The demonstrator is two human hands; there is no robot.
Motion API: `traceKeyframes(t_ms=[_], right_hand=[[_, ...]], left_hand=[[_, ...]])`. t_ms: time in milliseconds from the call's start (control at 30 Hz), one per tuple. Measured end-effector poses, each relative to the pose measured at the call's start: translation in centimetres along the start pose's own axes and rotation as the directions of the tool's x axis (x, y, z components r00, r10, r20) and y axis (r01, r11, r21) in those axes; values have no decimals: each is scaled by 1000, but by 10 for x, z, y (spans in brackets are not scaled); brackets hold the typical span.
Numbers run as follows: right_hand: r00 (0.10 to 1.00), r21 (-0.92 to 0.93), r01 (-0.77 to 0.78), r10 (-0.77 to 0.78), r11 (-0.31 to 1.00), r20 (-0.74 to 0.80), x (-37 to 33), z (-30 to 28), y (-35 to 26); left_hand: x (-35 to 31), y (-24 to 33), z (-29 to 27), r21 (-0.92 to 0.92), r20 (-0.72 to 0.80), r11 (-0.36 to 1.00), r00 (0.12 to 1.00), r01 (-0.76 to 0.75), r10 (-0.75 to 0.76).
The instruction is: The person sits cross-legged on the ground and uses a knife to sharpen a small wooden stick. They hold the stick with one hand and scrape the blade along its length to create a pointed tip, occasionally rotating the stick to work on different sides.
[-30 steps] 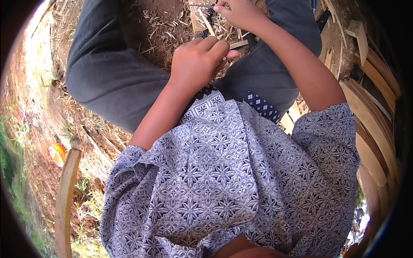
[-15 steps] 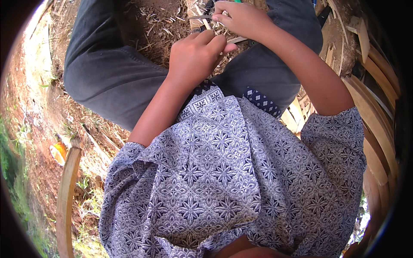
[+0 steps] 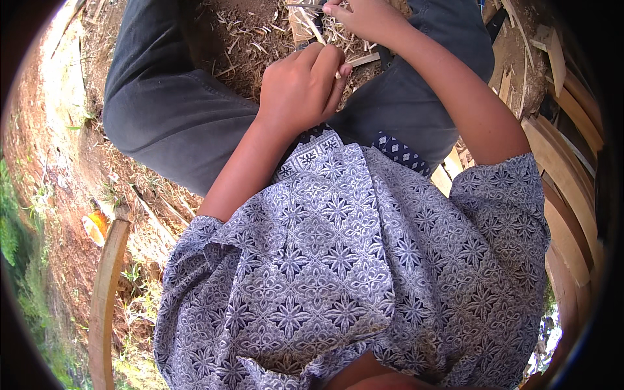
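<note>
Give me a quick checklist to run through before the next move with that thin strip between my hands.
1. Left hand closed on the pale thin strip: ok, fingers curl round its near end.
2. Right hand on the far part of the strip: cannot tell, the frame edge cuts the hand off.
3. Any blade or tool in use: cannot tell, none shows clearly.
4. Strip in one piece: cannot tell, only a short stretch shows between the hands.
5. Ground between the knees: not ok, littered with shavings and scraps.
6. Spare slats in reach: ok, a stack lies by the right side.
</note>
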State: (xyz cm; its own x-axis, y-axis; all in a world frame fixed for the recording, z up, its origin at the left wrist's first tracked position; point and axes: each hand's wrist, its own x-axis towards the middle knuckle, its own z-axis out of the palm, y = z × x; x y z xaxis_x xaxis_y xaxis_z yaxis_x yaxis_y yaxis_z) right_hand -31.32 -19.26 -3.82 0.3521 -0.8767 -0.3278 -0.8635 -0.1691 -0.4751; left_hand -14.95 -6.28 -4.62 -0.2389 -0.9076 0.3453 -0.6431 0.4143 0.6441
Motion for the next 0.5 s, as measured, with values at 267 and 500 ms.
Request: traceKeyframes(t_ms=[267,500], right_hand=[[988,-29,96,-92,995,121,-40,-28,-6],[993,-115,16,-2,993,118,-8,1,-5]], left_hand=[[5,0,-4,17,20,1000,1000,-25,24],[2,1,-1,42,38,999,999,-20,18]])
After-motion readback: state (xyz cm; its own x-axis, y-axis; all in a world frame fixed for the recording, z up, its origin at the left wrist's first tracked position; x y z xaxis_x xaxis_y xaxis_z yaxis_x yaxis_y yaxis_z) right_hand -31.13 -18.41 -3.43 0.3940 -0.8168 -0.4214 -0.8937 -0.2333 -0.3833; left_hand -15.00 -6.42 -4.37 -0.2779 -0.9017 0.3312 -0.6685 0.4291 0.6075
